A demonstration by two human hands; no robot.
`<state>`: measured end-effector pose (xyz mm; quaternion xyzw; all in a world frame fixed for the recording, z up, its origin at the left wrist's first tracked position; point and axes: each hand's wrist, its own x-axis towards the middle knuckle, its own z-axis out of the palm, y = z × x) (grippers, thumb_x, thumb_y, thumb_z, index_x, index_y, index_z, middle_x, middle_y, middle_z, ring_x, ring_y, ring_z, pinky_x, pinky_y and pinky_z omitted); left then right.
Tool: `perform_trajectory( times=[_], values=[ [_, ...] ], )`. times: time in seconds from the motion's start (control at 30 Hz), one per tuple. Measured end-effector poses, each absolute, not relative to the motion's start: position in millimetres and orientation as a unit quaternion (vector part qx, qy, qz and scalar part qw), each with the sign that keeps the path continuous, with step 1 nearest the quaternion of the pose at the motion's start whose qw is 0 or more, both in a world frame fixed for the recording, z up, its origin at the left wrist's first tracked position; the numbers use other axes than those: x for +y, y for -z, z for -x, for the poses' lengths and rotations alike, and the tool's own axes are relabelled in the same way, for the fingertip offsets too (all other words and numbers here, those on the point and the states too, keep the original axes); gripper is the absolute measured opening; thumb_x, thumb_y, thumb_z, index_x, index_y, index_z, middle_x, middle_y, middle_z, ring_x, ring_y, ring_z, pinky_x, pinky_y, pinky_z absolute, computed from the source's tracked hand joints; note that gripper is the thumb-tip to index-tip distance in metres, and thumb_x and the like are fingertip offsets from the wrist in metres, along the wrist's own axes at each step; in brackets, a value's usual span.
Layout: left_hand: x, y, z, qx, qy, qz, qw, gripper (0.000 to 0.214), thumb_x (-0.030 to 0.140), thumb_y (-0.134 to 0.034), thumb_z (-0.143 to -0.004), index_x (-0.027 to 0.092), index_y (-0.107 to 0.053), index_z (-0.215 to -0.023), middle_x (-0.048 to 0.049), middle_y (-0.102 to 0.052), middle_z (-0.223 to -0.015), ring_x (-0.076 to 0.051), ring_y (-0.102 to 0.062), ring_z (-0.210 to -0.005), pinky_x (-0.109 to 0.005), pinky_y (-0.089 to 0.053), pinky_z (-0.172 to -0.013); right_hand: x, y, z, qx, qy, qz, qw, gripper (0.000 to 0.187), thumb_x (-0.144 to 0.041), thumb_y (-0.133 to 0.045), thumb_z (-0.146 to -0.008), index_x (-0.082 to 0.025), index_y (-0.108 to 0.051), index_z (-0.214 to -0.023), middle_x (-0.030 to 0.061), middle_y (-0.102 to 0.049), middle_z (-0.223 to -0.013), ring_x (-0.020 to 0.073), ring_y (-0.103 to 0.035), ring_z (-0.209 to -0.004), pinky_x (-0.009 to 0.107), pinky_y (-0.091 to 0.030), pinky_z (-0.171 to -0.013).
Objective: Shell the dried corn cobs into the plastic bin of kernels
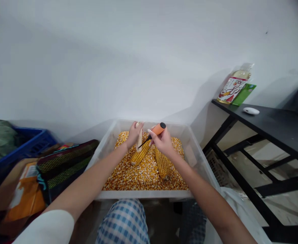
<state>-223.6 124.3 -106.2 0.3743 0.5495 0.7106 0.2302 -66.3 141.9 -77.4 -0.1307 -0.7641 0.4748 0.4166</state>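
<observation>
My left hand [134, 133] is closed around the upper part of a pale, stripped corn cob [140, 140], held upright over the bin. In my right hand [161, 139] is a screwdriver [158, 128] with an orange handle and black end; its thin dark shaft slants down to the left, the tip at or near the cob's lower end. Two ears of corn with yellow kernels lie below: the left ear [141, 154] under the cob and the right ear [162, 164] below my right wrist. Loose corn kernels [136, 178] spread around them in a translucent plastic bin [146, 194].
A black table [278, 123] at the right bears a bottle [234, 86], a green packet [244, 94] and a small white device [251, 110]. At the left are a blue crate [34, 137], a dark mesh bag [67, 166] and an orange package [28, 193]. A white wall [100, 67] rises behind.
</observation>
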Motion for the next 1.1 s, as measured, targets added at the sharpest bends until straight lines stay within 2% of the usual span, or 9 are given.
perform_trajectory(
  times=[0.13, 0.53, 0.63, 0.77, 0.93, 1.1],
  values=[
    [125.9, 106.7, 222.5, 0.556, -0.707, -0.371, 0.229, 0.035, 0.05, -0.057, -0.072, 0.019, -0.04, -0.075, 0.0052, -0.047, -0.059, -0.008, -0.046, -0.048, -0.019, -0.036, -0.047, 144.8, 79.8, 68.4, -0.777, -0.453, 0.143, 0.412, 0.033, -0.047, -0.057, -0.077, -0.021, -0.042, -0.091, -0.0008, -0.055, -0.071, 0.009, -0.049, -0.046, 0.021, -0.042, -0.042],
    [122.6, 105.0, 220.0, 0.549, -0.71, -0.378, 0.228, 0.034, 0.049, -0.057, -0.072, 0.019, -0.042, -0.075, 0.0054, -0.046, -0.058, -0.007, -0.044, -0.048, -0.019, -0.037, -0.049, 139.8, 77.0, 70.4, -0.747, -0.494, 0.125, 0.426, 0.032, -0.044, -0.056, -0.079, -0.021, -0.041, -0.095, -0.0006, -0.054, -0.074, 0.0085, -0.05, -0.048, 0.022, -0.045, -0.044],
    [123.1, 105.1, 219.7, 0.548, -0.716, -0.365, 0.232, 0.034, 0.05, -0.057, -0.072, 0.019, -0.042, -0.075, 0.005, -0.047, -0.059, -0.007, -0.045, -0.048, -0.02, -0.037, -0.049, 140.8, 76.2, 69.5, -0.756, -0.491, 0.134, 0.412, 0.033, -0.044, -0.059, -0.076, -0.02, -0.042, -0.091, -0.0013, -0.053, -0.071, 0.0087, -0.05, -0.047, 0.022, -0.045, -0.042],
    [123.2, 103.8, 220.1, 0.55, -0.718, -0.35, 0.243, 0.034, 0.049, -0.059, -0.07, 0.019, -0.043, -0.073, 0.0053, -0.045, -0.056, -0.008, -0.044, -0.046, -0.021, -0.037, -0.047, 141.5, 74.6, 67.6, -0.725, -0.515, 0.131, 0.438, 0.032, -0.045, -0.056, -0.078, -0.021, -0.039, -0.092, -0.0009, -0.054, -0.078, 0.007, -0.05, -0.045, 0.021, -0.046, -0.041],
    [119.1, 102.6, 222.7, 0.591, -0.703, -0.341, 0.203, 0.033, 0.05, -0.052, -0.075, 0.016, -0.054, -0.076, 0.0017, -0.051, -0.061, -0.009, -0.047, -0.051, -0.022, -0.038, -0.05, 140.2, 78.8, 69.7, -0.737, -0.532, 0.125, 0.398, 0.032, -0.045, -0.057, -0.078, -0.02, -0.039, -0.09, -0.0017, -0.053, -0.074, 0.0077, -0.052, -0.044, 0.02, -0.044, -0.039],
    [114.9, 99.9, 220.3, 0.603, -0.71, -0.33, 0.155, 0.03, 0.044, -0.046, -0.079, 0.016, -0.056, -0.077, -0.0004, -0.053, -0.059, -0.01, -0.046, -0.05, -0.022, -0.036, -0.049, 137.7, 77.0, 67.0, -0.725, -0.519, 0.118, 0.437, 0.032, -0.044, -0.054, -0.08, -0.021, -0.038, -0.094, -0.0003, -0.054, -0.08, 0.0069, -0.051, -0.045, 0.021, -0.046, -0.042]
  ],
)
